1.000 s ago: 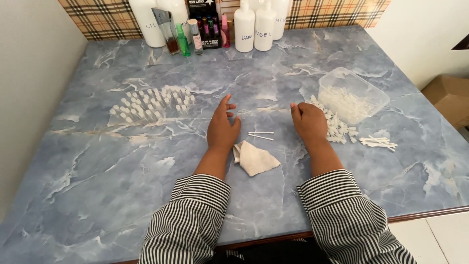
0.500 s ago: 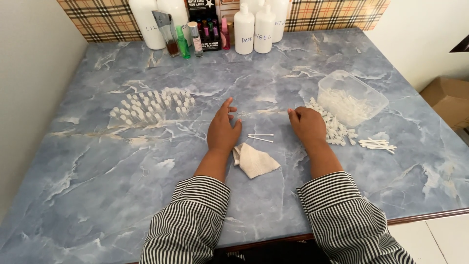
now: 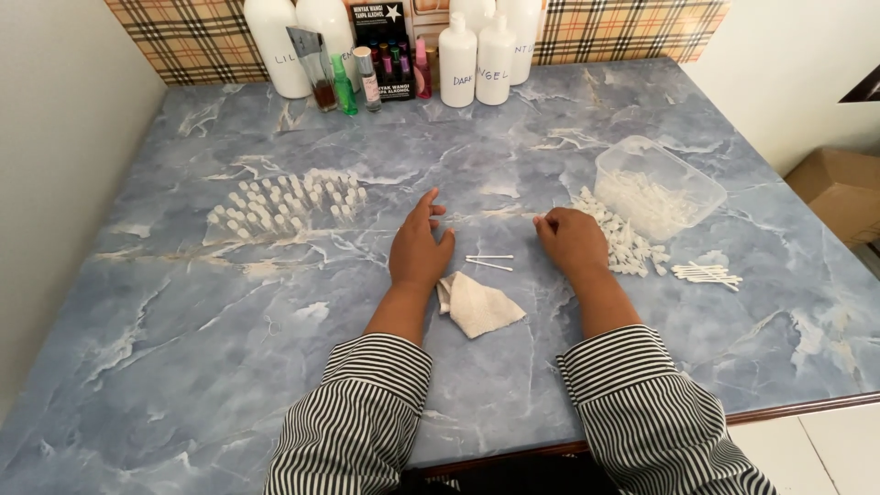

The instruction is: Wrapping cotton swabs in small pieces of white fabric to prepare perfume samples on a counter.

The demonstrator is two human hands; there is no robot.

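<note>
My left hand (image 3: 419,247) lies flat on the blue marbled table (image 3: 183,348), fingers apart, holding nothing. My right hand (image 3: 572,240) rests on the table with its fingers curled under; whether it holds anything is hidden. Between the two hands lie two white cotton swabs (image 3: 489,261). A folded beige cloth (image 3: 477,305) sits just in front of them, beside my left wrist. A pile of small white pieces (image 3: 623,240) touches the right side of my right hand.
Rows of small clear vials (image 3: 286,202) stand at the left. A clear plastic tub (image 3: 656,186) of swabs sits at the right, with a loose bundle of swabs (image 3: 706,273) nearer. White bottles (image 3: 477,57) and small coloured bottles (image 3: 353,78) line the back wall.
My right hand has slid slightly left, away from the pile of white pieces. My left hand, the cloth and the swabs have stayed put.
</note>
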